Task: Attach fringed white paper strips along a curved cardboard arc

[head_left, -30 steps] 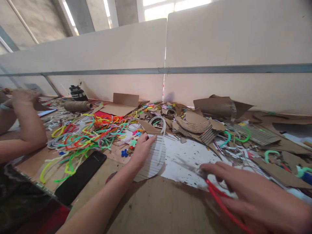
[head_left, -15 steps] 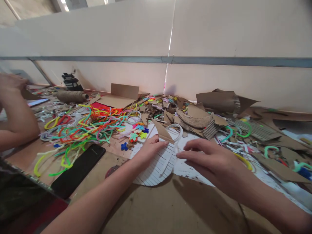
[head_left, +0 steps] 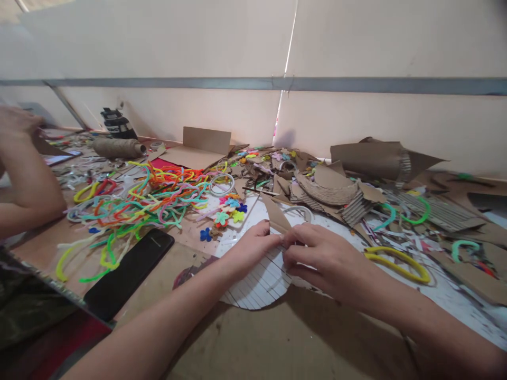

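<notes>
A round white disc (head_left: 259, 287) with dark ruled lines lies over brown cardboard in front of me. My left hand (head_left: 253, 247) is closed at the disc's upper part, thumb pointing right. A narrow brown cardboard piece (head_left: 274, 212) sticks up beyond its fingertips; how it joins the disc is hidden. My right hand (head_left: 320, 256) is closed in a pinch against the left thumb, over the disc's right edge. Behind its fingers curves a looped white strip (head_left: 301, 209); its lower part is covered, and I cannot make out what the right fingertips grip.
Left lie a black phone (head_left: 130, 274) and a heap of coloured pipe cleaners (head_left: 158, 195). Small felt flowers (head_left: 222, 217) sit beyond the disc. Cardboard scraps (head_left: 328, 190) and a yellow loop (head_left: 396, 263) are to the right. Another person's arm (head_left: 29, 184) rests at far left.
My right hand has moved left and closed beside my left thumb, covering much of the white strip. The whole view has shifted slightly.
</notes>
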The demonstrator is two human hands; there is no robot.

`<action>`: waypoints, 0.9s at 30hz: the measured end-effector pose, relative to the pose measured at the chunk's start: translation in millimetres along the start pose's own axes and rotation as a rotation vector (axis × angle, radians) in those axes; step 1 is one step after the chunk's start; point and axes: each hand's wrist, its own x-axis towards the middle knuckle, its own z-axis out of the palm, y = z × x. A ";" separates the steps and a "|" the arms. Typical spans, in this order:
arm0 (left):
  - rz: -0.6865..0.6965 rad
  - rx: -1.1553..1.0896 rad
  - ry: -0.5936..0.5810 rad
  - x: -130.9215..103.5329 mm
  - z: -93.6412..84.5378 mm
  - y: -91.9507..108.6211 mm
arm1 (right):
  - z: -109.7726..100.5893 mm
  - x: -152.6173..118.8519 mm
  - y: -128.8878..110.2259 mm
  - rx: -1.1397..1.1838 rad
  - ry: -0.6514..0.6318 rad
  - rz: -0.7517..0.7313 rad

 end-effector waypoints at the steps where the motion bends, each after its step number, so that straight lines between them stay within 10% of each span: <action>1: -0.003 -0.028 -0.016 0.0 0.4 -0.4 | -2.7 -0.8 0.4 0.047 -0.005 0.023; 13: -0.077 -0.151 0.055 -5.4 0.9 7.1 | -16.1 -6.7 25.6 0.762 0.210 0.649; 27: 0.120 -0.045 0.010 -7.6 6.3 7.4 | 4.0 -1.1 23.2 0.692 0.277 0.673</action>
